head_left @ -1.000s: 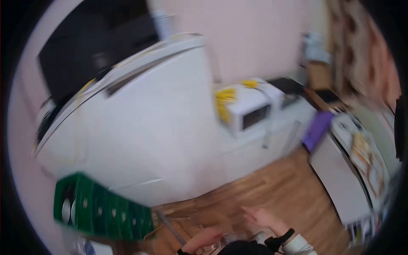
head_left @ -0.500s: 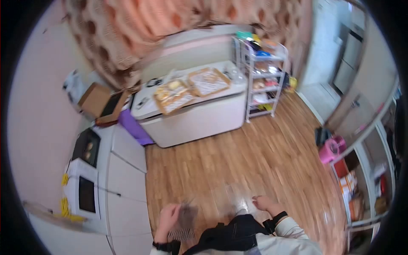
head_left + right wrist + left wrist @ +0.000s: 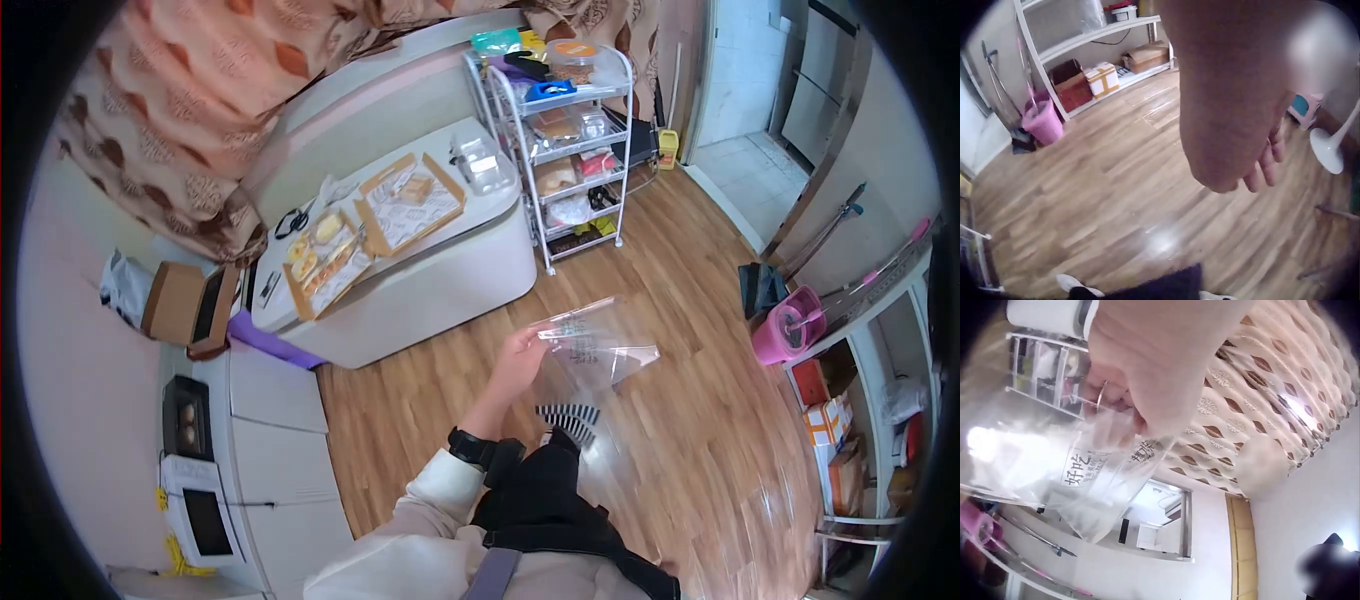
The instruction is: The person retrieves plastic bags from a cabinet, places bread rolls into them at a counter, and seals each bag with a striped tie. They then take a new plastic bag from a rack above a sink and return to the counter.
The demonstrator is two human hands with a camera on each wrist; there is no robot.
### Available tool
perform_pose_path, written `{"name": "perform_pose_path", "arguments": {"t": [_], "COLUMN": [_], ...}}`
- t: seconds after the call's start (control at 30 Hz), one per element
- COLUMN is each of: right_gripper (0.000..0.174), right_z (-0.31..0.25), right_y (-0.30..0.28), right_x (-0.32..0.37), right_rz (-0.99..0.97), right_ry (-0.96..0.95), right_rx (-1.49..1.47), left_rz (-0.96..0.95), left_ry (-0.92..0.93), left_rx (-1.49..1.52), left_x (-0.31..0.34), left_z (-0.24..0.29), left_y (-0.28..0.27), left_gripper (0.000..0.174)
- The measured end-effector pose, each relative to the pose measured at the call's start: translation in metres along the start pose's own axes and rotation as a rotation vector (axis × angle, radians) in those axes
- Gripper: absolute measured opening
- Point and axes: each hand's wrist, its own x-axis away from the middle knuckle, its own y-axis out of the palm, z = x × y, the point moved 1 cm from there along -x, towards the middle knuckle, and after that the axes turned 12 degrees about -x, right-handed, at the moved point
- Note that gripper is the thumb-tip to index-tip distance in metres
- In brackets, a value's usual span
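Observation:
My left hand [image 3: 515, 364] pinches a clear plastic bag [image 3: 592, 352] by its upper edge, in front of my body and over the floor. The bag has dark printed characters and a black-and-white striped band [image 3: 568, 414] low down. In the left wrist view the fingers curl over the crumpled top of the bag, and the print faces the camera. My right hand [image 3: 1235, 134] hangs at my side in the right wrist view, fingers loosely bent with nothing in them. The head view does not show it.
A white table [image 3: 440, 283] ahead bears open cardboard trays [image 3: 410, 208] of food. Right of it stands a white wheeled rack [image 3: 541, 150] with packages. Low cabinets [image 3: 285, 455] line the left; a pink bucket [image 3: 785, 338] and shelves [image 3: 850, 365] stand right.
My view has swung right, from the white furniture and green crate to the table and rack. My left hand has risen forward with the bag; my right hand has left the head view.

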Motion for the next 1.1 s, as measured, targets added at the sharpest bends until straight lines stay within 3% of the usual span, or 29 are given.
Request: {"name": "perform_pose_path", "arguments": {"t": [0.07, 0.13, 0.2, 0.27, 0.3, 0.37, 0.4, 0.43, 0.57, 0.63, 0.67, 0.7, 0.73, 0.8, 0.83, 0.87, 0.9, 0.93, 0.97, 1.0, 1.03, 1.1], "right_gripper": [0.029, 0.028, 0.027, 0.027, 0.026, 0.026, 0.025, 0.021, 0.024, 0.024, 0.024, 0.024, 0.024, 0.024, 0.024, 0.023, 0.022, 0.024, 0.026, 0.025, 0.026, 0.027], "right_z": [-0.002, -0.007, -0.019, -0.055, -0.095, -0.179, -0.270, -0.305, -0.299, -0.283, -0.200, -0.116, -0.139, -0.131, -0.109, -0.098, -0.129, -0.100, -0.046, -0.117, -0.142, -0.153], "right_y": [-0.018, -0.046, -0.063, -0.067, -0.074, -0.078, -0.087, -0.098, -0.063, -0.056, -0.014, 0.027, 0.072, 0.019, -0.012, -0.031, -0.044, -0.016, 0.029, -0.044, -0.059, -0.052], "right_x": [-0.013, -0.022, -0.038, -0.091, -0.122, -0.190, -0.283, -0.332, -0.448, -0.499, -0.476, -0.460, -0.485, -0.528, -0.586, -0.636, -0.700, -0.739, -0.757, -0.840, -0.898, -0.993], "right_rz": [-0.083, -0.203, -0.289, -0.358, -0.409, -0.522, -0.571, -0.372, -0.169, -0.374, -0.387, -0.609, -0.787, -0.704, -0.711, -1.000, -1.282, -1.410, -0.702, -0.404, -0.248, -0.227], "right_ry": [0.066, 0.195, 0.336, 0.451, 0.510, 0.624, 0.673, 0.730, 0.809, 0.779, 0.773, 0.460, 0.131, 0.288, 0.271, 0.065, -0.137, -0.046, 0.199, 0.305, 0.403, 0.604], "right_rx": [-0.037, -0.107, -0.194, -0.309, -0.378, -0.536, -0.623, -0.769, -1.003, -0.781, -0.775, -0.366, 0.044, 0.005, 0.003, 0.118, 0.238, 0.287, 0.085, -0.048, -0.270, -0.355], "left_rz": [0.033, -0.051, 0.029, -0.070, -0.108, -0.143, -0.147, -0.181, -0.238, -0.263, -0.248, -0.233, -0.218, -0.176, -0.138, -0.106, -0.181, -0.201, -0.169, -0.191, -0.192, -0.219], "left_ry": [-0.001, -0.060, -0.303, -0.413, -0.533, -0.568, -0.575, -0.579, -0.551, -0.548, -0.551, -0.541, -0.529, -0.515, -0.463, -0.427, -0.336, -0.205, -0.148, -0.039, -0.028, -0.183], "left_rx": [0.056, 0.083, 0.412, 0.489, 0.536, 0.500, 0.480, 0.467, 0.429, 0.422, 0.426, 0.430, 0.428, 0.465, 0.406, 0.350, 0.155, -0.206, -0.426, -0.619, -0.691, -0.682], "left_x": [-0.047, -0.104, -0.157, -0.212, -0.235, -0.280, -0.305, -0.331, -0.428, -0.479, -0.501, -0.525, -0.549, -0.597, -0.614, -0.628, -0.646, -0.665, -0.681, -0.701, -0.721, -0.765], "left_z": [0.002, -0.019, -0.022, -0.022, -0.023, -0.024, -0.025, -0.023, -0.023, -0.033, -0.039, -0.037, -0.034, -0.020, -0.009, 0.000, 0.009, 0.009, 0.004, -0.001, -0.012, -0.021], "left_y": [0.017, 0.022, 0.040, 0.061, 0.073, 0.105, 0.123, 0.141, 0.205, 0.231, 0.242, 0.254, 0.264, 0.284, 0.293, 0.304, 0.310, 0.313, 0.319, 0.321, 0.321, 0.331], "left_gripper": [0.023, 0.023, 0.025, 0.026, 0.027, 0.027, 0.027, 0.027, 0.028, 0.029, 0.029, 0.030, 0.030, 0.029, 0.028, 0.028, 0.029, 0.033, 0.033, 0.034, 0.033, 0.032]}}
